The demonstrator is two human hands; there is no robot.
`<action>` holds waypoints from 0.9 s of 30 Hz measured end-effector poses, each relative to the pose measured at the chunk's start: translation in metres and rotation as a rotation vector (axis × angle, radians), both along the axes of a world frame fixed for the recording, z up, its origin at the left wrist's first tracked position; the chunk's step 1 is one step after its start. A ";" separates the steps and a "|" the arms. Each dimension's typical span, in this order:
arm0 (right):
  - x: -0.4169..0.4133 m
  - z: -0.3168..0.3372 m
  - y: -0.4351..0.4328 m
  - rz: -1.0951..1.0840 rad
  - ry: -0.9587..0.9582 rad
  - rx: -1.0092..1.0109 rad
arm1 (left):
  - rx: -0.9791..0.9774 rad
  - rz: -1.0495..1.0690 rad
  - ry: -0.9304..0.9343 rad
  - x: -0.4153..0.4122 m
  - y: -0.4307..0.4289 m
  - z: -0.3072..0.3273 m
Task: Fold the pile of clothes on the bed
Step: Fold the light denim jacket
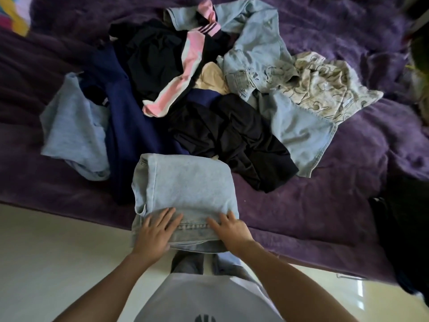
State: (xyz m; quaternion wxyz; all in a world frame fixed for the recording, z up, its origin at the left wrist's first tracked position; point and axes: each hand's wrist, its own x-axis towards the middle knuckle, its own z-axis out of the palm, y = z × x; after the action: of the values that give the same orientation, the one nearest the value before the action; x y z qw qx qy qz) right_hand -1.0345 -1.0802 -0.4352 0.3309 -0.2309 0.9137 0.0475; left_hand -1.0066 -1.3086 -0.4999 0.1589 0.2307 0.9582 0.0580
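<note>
A folded pair of light blue jeans [185, 184] lies at the near edge of the bed, its lower end hanging over the side. My left hand [155, 231] rests flat on the near left part of the jeans, fingers spread. My right hand [229, 231] presses on the near right part, fingers straight. Behind the jeans sprawls the unfolded pile: a black garment [234, 138], a navy garment [130, 122], a pink and white striped piece [183, 68], a light denim jacket [257, 49] and a cream patterned top [325, 87].
A purple fuzzy blanket [325, 205] covers the bed. Another light blue garment [74, 129] lies at the left of the pile. A dark object [404, 224] sits at the right edge. A pale glossy floor [46, 263] runs below the bed's edge.
</note>
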 end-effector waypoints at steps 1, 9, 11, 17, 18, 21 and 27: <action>-0.005 0.006 0.001 -0.019 0.030 -0.042 | 0.016 0.006 0.002 -0.003 -0.002 0.002; -0.004 0.004 0.010 0.013 0.034 0.034 | -0.086 -0.019 -0.207 -0.010 -0.006 0.011; -0.002 -0.009 0.009 -0.068 0.005 0.019 | -0.105 0.021 -0.241 -0.002 -0.008 0.006; 0.005 -0.009 0.009 -0.062 0.019 -0.027 | -0.073 -0.015 -0.193 -0.005 -0.006 0.008; 0.007 -0.007 0.009 -0.055 0.052 -0.028 | -0.063 -0.022 -0.226 -0.010 -0.007 0.007; 0.022 -0.009 0.003 -0.045 0.060 0.008 | 0.004 -0.034 -0.210 -0.032 -0.011 0.028; 0.016 0.005 -0.016 -0.117 0.060 -0.037 | 0.136 0.173 -0.576 -0.075 -0.006 0.065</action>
State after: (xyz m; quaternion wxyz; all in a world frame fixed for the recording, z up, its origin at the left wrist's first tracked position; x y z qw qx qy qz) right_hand -1.0187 -1.0958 -0.4302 0.3012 -0.1818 0.9359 0.0180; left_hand -1.0817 -1.3144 -0.4353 0.4026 0.1325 0.8838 0.1984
